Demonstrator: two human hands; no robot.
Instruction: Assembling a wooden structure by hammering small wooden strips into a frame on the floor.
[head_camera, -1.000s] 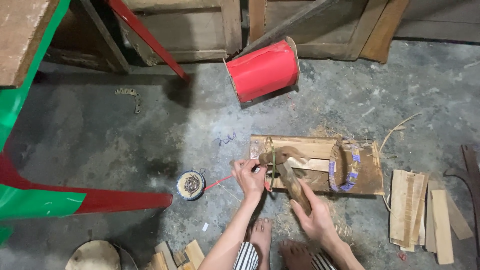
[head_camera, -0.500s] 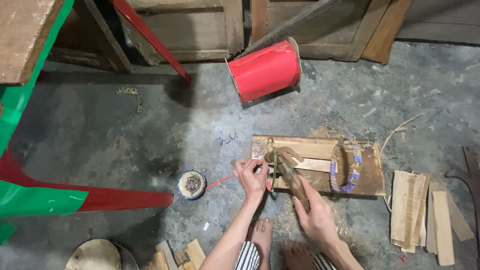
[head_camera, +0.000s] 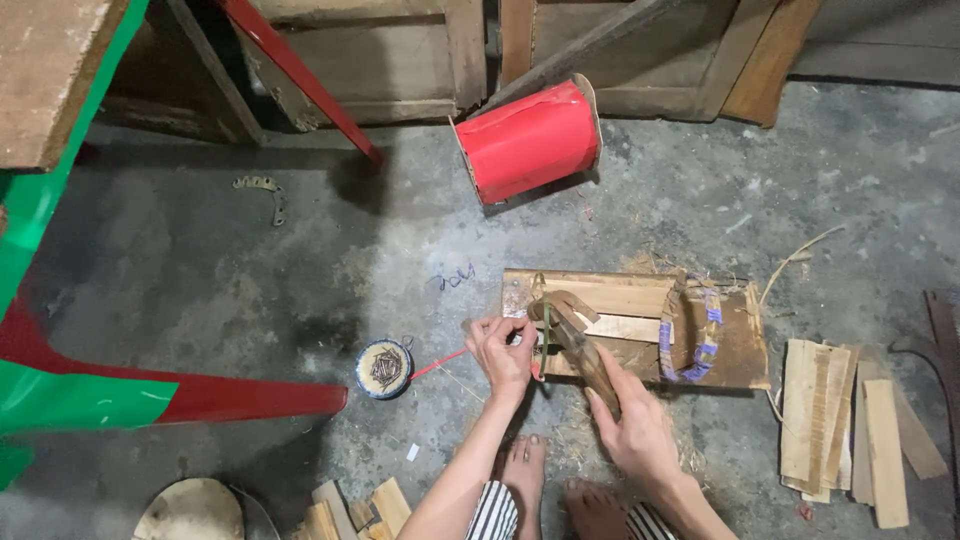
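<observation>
while the left hand (head_camera: 503, 352) pinches a thin green strip (head_camera: 545, 335) upright at the near edge of the wooden board (head_camera: 610, 297) on the concrete floor (head_camera: 200, 290), its fingers closed on it, the right hand (head_camera: 640, 430) grips a wooden-handled knife (head_camera: 580, 345) whose blade end meets the strip. a small round tin of nails (head_camera: 384, 368) lies left of the hands, and a red roll (head_camera: 528, 140) lies farther back.

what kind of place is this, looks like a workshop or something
Most likely a small, informal woodworking space with work done on the floor. The bare concrete floor carries a wooden work block, a stack of split wood slats, a small round tin of nails and a big red spool.
</observation>
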